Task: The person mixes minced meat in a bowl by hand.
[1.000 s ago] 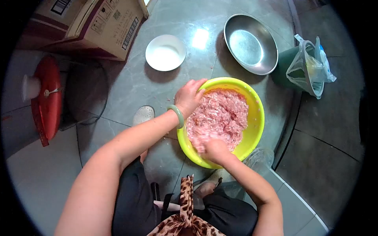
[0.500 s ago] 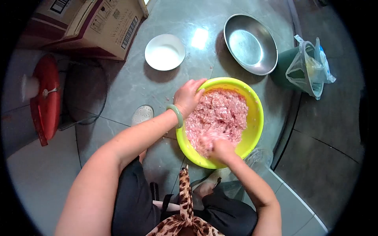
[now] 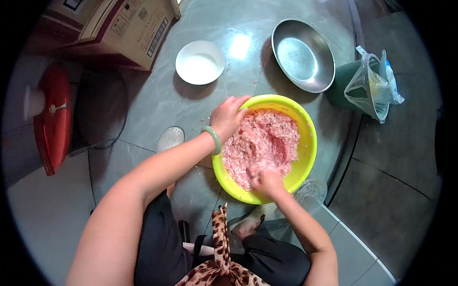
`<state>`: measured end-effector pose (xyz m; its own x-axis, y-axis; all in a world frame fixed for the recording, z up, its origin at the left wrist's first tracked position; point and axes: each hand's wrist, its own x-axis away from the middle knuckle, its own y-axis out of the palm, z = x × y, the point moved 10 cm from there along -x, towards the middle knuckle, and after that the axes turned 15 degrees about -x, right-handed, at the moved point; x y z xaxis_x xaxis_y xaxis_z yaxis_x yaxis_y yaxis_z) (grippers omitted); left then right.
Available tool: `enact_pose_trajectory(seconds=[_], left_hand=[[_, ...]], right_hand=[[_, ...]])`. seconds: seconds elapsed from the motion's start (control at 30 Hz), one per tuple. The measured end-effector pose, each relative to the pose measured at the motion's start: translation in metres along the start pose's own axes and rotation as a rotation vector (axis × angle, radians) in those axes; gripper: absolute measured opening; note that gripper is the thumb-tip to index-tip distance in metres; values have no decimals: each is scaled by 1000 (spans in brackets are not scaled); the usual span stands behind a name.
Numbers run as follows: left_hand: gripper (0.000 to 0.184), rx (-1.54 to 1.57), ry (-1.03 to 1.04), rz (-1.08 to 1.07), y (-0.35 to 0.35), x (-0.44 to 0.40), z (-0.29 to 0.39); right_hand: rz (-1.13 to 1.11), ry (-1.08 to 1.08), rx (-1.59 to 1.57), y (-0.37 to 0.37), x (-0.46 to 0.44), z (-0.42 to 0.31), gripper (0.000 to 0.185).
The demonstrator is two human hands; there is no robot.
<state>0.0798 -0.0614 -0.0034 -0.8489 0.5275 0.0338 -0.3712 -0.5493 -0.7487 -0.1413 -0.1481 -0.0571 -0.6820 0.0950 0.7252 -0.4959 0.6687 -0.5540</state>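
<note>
Meat (image 3: pixel 280 131) in the yellow bowl (image 3: pixel 307 162) at frame centre is showing a reshaped surface, suggesting mixing is continuing; left hand (image 3: pixel 229 117) is gripping the rim, right hand (image 3: pixel 268 183) is dipping in, its hold unclear.
</note>
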Motion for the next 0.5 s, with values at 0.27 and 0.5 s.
enact_pose_trajectory(seconds=[0.27, 0.5], left_hand=[[37, -23, 10, -22, -1, 0, 4], [34, -23, 15, 23, -1, -1, 4]], right_hand=[[486, -603, 110, -89, -52, -76, 20], [-112, 179, 7, 4, -5, 27, 38]])
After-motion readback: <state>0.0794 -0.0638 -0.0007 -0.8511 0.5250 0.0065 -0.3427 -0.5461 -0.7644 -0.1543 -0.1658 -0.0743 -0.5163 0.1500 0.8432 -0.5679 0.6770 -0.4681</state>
